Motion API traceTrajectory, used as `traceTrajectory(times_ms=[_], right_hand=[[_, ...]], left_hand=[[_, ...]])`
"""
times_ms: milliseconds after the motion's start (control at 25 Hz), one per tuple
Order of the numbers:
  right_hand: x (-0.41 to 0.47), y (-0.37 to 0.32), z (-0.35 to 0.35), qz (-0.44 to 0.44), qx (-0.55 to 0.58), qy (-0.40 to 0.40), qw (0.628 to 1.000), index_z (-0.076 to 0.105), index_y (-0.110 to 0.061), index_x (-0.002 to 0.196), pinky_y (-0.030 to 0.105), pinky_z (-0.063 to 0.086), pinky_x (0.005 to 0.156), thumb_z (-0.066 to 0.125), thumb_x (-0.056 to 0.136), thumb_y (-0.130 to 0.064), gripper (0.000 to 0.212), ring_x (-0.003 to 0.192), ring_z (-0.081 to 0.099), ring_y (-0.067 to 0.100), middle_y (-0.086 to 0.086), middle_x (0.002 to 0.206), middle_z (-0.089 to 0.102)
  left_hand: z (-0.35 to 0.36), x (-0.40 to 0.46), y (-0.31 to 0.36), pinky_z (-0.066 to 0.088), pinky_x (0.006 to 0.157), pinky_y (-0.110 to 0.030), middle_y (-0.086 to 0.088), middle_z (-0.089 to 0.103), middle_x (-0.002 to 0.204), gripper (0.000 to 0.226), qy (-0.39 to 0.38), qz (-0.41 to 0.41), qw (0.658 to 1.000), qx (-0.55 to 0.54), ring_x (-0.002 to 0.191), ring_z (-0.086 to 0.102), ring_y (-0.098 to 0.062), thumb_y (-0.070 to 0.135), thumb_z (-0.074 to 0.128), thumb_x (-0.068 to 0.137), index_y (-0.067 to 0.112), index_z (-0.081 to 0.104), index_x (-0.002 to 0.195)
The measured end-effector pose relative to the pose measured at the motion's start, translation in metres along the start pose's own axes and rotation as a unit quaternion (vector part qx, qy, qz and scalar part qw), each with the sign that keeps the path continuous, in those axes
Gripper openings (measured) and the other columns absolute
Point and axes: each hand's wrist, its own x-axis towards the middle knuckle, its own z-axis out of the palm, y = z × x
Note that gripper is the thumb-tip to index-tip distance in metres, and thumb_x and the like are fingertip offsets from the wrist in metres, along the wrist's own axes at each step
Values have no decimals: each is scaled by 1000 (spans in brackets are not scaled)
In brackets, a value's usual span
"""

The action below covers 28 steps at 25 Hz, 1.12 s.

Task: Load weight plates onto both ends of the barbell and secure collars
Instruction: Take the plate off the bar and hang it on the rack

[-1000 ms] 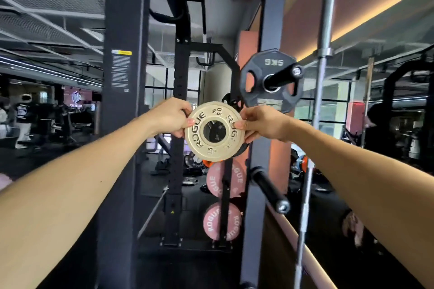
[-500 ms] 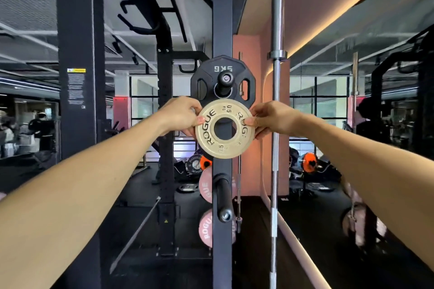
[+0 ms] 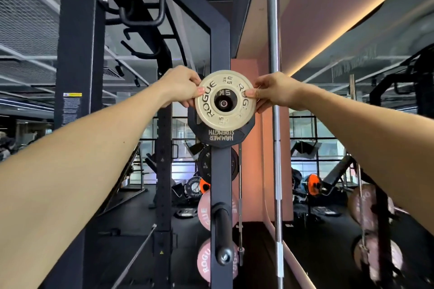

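A small cream Rogue plate (image 3: 206, 103) is held upright between both hands at arm's length. My left hand (image 3: 180, 85) pinches its left rim and my right hand (image 3: 272, 90) pinches its right rim. The plate's hole is lined up over the end of a black storage peg (image 3: 223, 103) on the rack upright. Directly behind it on that peg hangs a black Hammer Strength 5 kg plate (image 3: 220, 136). A silver barbell (image 3: 276, 124) stands upright just right of the rack.
A second empty black peg (image 3: 223, 234) sticks out lower on the black rack upright (image 3: 220, 171). Pink Rogue plates (image 3: 204, 216) hang beside it. Another rack post (image 3: 79, 54) stands left. Pink wall and mirror lie to the right.
Both hands have lifted the cream plate and brought it in front of the black 5 kg plate, so its hole now frames the upper peg's end.
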Motion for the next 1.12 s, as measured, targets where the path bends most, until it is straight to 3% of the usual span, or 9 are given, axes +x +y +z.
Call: traceTrajectory(times_ms=[160,360,560,760,920,1040,1120], right_hand=[[17,14,0,2,-8,12,1000,62,0,100,25,60,62,62,95,-18,19,60,70,15,12,80,70],[39,45,18,14,27,44,999,57,-7,89,28,60,57,63,93,-15,11,60,68,21,14,75,68],[70,71,27,29,9,84,996,50,-9,87,30,57,46,67,91,-14,17,52,67,20,15,72,66],[108,98,37,46,-119,137,982,57,-8,77,25,50,36,73,87,-23,24,52,57,18,4,66,58],[135,125,46,64,-198,174,962,51,-11,65,31,46,46,77,82,-35,39,54,51,20,2,61,54],[149,138,46,67,-199,183,960,47,-17,61,28,42,61,78,80,-37,41,59,48,18,1,64,54],[150,141,42,63,-185,176,965,45,-17,60,28,41,57,80,78,-37,43,53,44,15,0,59,51]], left_hand=[[12,16,-9,50,45,-17,-7,71,74,7,11,4,1000,8,56,66,-11,17,63,95,12,68,97],[37,40,-32,51,45,-13,1,66,61,3,41,7,999,23,37,57,-1,17,67,92,16,65,94],[66,70,-58,54,69,-21,-3,75,74,13,74,-6,997,24,53,70,-12,22,72,88,19,61,82],[94,103,-90,58,81,-42,-7,73,74,27,97,-38,993,46,76,73,-30,34,78,81,20,58,71],[115,124,-109,54,85,-43,-8,71,85,31,122,-50,987,89,89,68,-30,43,74,82,23,54,70],[125,138,-116,54,83,-45,-10,69,89,31,128,-41,987,84,87,67,-31,33,74,85,22,50,68],[124,146,-118,56,82,-47,-12,69,87,32,117,-32,990,66,83,70,-33,27,77,82,23,50,66]])
